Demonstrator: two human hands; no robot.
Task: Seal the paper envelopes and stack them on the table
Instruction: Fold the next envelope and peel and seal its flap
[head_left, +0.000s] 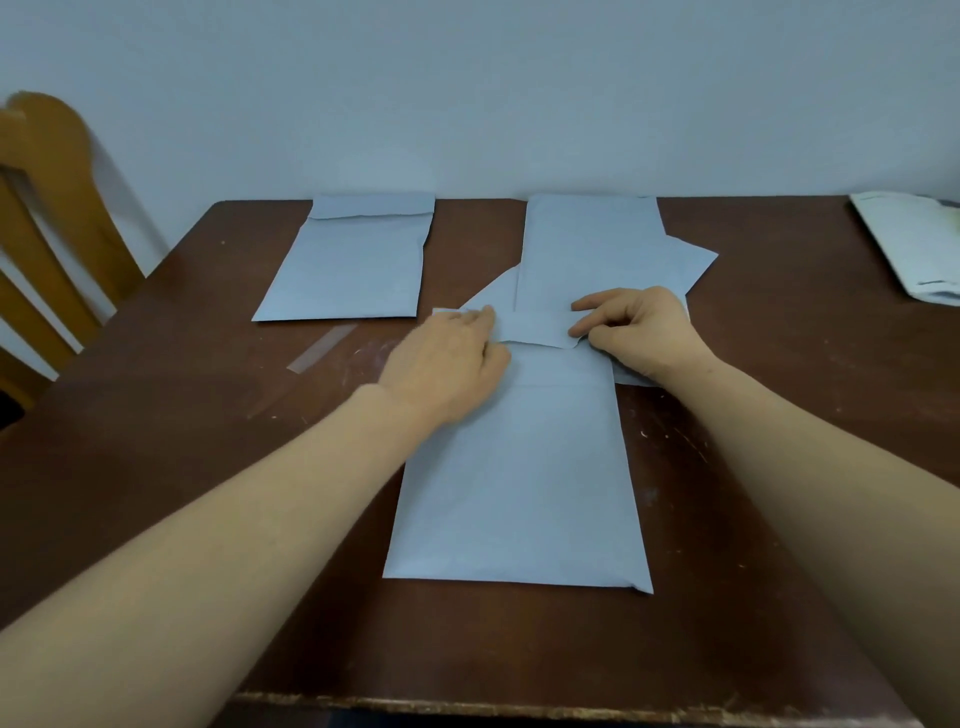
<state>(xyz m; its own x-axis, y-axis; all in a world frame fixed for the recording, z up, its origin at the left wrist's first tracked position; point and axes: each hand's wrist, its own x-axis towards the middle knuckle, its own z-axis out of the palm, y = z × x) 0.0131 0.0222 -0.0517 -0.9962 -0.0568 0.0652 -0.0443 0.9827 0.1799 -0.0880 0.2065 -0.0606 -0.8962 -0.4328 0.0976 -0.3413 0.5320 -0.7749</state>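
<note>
Since the near envelope (519, 483) lies flat on the table (208, 467) with its long axis running away from the person, its flap (540, 330) sits at the far end, under both hands. The right hand (644, 327) pinches the flap's right end; the left hand (452, 358) covers the left end, pinching or pressing I cannot tell.

table (156, 467) | near envelope (519, 483) | left envelope (348, 270) | far envelopes (587, 249) | clear strip (322, 345) | white papers (914, 244)

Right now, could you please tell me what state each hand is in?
Left hand: rests on the envelope flap; whether it pinches it cannot be told.
Right hand: pinches the right end of the envelope flap.
</note>
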